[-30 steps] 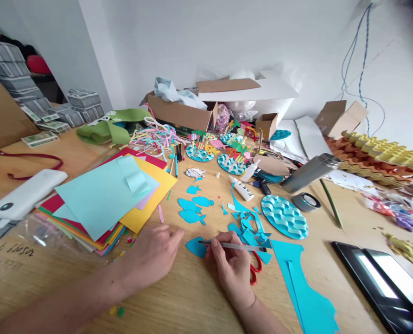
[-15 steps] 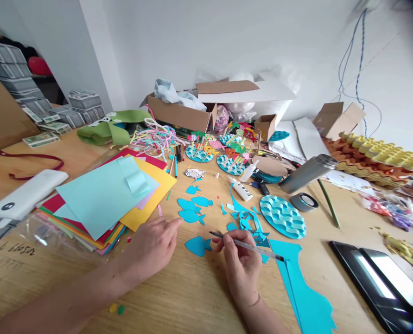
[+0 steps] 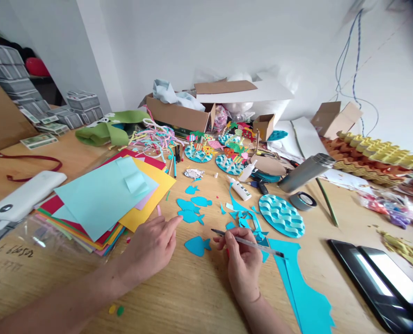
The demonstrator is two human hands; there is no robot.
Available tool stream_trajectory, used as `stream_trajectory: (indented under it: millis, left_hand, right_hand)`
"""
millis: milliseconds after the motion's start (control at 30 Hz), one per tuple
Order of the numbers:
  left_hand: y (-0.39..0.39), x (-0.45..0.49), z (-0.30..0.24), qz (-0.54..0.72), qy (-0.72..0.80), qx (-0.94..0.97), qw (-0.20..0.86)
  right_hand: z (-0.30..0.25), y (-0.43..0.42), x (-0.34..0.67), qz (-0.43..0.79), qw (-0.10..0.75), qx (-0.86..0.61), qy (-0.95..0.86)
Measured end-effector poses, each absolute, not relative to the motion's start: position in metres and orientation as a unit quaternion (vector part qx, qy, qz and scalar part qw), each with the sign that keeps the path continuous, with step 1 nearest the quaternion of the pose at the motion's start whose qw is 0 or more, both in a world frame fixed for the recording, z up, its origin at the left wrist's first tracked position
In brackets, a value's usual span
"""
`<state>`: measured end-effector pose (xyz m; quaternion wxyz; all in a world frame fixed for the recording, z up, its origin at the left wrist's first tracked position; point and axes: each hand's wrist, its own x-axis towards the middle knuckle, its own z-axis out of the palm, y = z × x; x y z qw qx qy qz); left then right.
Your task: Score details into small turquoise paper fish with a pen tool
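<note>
My left hand (image 3: 152,246) holds nothing; its index finger is stretched out and the other fingers are loosely curled. That fingertip is at the left end of a blue paper fish (image 3: 191,216), touching or just over it. My right hand (image 3: 243,257) is closed around a pen (image 3: 258,243), whose dark tip points left above the table. Just left of the pen tip lies another blue paper fish (image 3: 195,246). Farther back are more blue fish cutouts (image 3: 201,201). Cut blue paper (image 3: 301,283) and curled scraps (image 3: 250,222) lie beside my right hand.
Coloured paper sheets (image 3: 98,195) are stacked at left, near a white power bank (image 3: 27,195). A wavy-topped blue disc (image 3: 282,215), glue bottle (image 3: 241,189), tape roll (image 3: 302,201) and metal flask (image 3: 307,171) stand to the right. A black device (image 3: 361,278) lies front right.
My hands barely move; the pen is still in my right hand and my left index finger still points at the fish. The whole view has shifted slightly.
</note>
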<state>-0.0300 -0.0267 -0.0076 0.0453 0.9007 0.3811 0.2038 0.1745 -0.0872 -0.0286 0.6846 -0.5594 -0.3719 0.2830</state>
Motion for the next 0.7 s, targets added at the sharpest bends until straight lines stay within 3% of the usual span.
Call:
stream_trajectory:
  millis: [267,700]
  left_hand:
    - [-0.0289,-0.0288,-0.0071,0.210,0.367,0.903,0.072]
    - [-0.0333,-0.0281,-0.0066,0.075,0.251,0.959,0.104]
  right_hand:
    - [-0.0295,-0.0869,0.1739,0.305,0.675,-0.557,-0.376]
    - [-0.0371,-0.0888,0.1763,0.331,0.651,-0.556,-0.397]
